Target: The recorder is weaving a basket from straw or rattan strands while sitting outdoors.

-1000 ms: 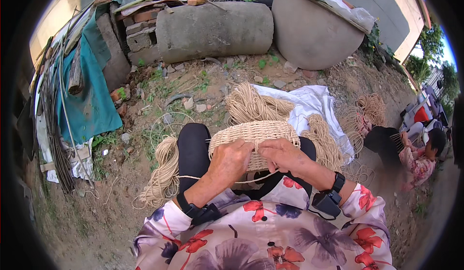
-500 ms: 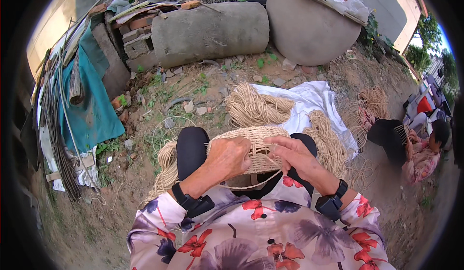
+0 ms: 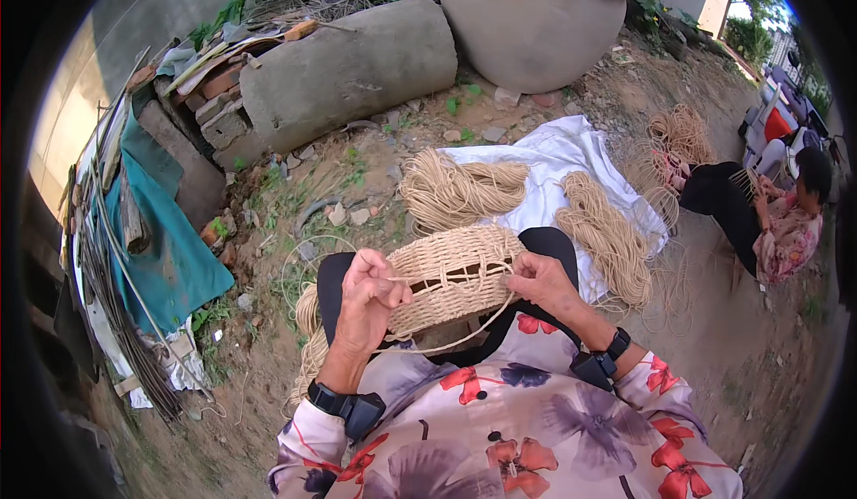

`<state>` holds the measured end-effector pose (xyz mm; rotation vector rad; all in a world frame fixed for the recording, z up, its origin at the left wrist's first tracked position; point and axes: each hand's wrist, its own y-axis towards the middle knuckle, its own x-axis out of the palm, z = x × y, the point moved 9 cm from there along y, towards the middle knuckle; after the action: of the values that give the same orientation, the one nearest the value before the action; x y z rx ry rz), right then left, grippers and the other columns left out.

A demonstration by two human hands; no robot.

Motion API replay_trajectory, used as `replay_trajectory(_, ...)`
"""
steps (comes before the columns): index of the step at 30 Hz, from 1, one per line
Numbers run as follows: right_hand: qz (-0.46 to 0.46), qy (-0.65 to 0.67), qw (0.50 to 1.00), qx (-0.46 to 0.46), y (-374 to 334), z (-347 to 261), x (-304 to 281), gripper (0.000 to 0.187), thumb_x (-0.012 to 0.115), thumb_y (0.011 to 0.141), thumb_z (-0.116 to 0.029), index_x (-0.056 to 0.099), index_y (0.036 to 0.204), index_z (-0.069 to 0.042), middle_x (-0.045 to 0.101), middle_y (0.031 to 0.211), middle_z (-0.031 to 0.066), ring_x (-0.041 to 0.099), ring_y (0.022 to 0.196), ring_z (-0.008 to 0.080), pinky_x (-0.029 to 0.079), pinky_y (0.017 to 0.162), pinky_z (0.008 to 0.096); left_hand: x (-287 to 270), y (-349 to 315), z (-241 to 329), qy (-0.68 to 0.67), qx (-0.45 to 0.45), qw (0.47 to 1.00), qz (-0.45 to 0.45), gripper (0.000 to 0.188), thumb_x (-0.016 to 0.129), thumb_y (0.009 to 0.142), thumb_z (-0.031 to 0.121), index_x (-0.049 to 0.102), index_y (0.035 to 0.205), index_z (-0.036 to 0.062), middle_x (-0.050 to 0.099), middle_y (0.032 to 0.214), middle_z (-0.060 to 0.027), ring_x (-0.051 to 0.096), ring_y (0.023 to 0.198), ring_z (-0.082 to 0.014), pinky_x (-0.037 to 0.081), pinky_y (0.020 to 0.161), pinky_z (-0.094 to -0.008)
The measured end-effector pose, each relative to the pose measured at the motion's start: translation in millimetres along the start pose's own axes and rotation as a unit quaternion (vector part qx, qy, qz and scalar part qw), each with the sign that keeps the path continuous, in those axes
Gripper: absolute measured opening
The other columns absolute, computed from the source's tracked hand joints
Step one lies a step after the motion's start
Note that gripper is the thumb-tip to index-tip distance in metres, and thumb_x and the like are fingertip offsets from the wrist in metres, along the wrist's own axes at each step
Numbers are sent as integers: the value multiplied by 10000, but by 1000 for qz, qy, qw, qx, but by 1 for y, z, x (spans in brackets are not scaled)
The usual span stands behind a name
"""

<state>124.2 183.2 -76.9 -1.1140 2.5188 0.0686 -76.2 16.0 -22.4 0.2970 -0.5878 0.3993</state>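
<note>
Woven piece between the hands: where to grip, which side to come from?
Probably both short ends, coming from left and right: the woven piece lies lengthwise from left to right, and the open gap along its middle looks a weaker hold. The left hand and right hand are at those ends.

Left hand (image 3: 368, 291) and right hand (image 3: 544, 286) apart, turned toward each other.
Both arms (image 3: 308, 445) reach forward; the left hand stands above its wrist (image 3: 345, 367), fingers (image 3: 378, 285) curled; the right slants inward, thumb and fingertips (image 3: 516, 279) pinched together.
</note>
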Motion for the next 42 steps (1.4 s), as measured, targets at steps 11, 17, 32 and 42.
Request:
replay_trajectory(11, 218, -192, 953, -86, -6, -7, -69, 145, 622, 782, -120, 513, 755, -28, 573, 587, 126, 585, 540, 297, 438, 540, 415, -43, -33, 37, 682, -16, 726, 82, 170, 652, 777, -12, 595, 921, 58, 434, 592, 72, 364, 507, -57, 301, 482, -247)
replay_trajectory(17, 384, -283, 877, 59, -16, 78, -232, 165, 578, 810, -199, 580, 866, -43, 646, 744, 199, 632, 750, 403, 465, 679, 493, -76, -42, 75, 631, 59, 745, 208, 83, 692, 761, 5, 652, 822, 44, 430, 525, 30, 407, 503, -62, 357, 475, -274)
replay_trajectory(32, 380, -256, 881, 122, -75, 213, -268, 385, 644, 775, -225, 589, 1098, -23, 662, 931, 214, 646, 877, 366, 488, 765, 446, -344, -224, 199, 748, -140, 550, 344, 406, 755, 756, 311, 654, 1047, 47, 685, 798, -93, 662, 727, -241, 510, 654, -369)
replay_trajectory(42, 174, -17, 978, -117, -6, 35, -108, 141, 589, 891, -67, 641, 1009, -10, 631, 790, 15, 550, 675, 78, 458, 618, 257, -290, -199, 210, 805, -24, 547, 231, 298, 681, 801, 157, 641, 1052, 2, 691, 910, -92, 661, 775, -216, 513, 684, -328)
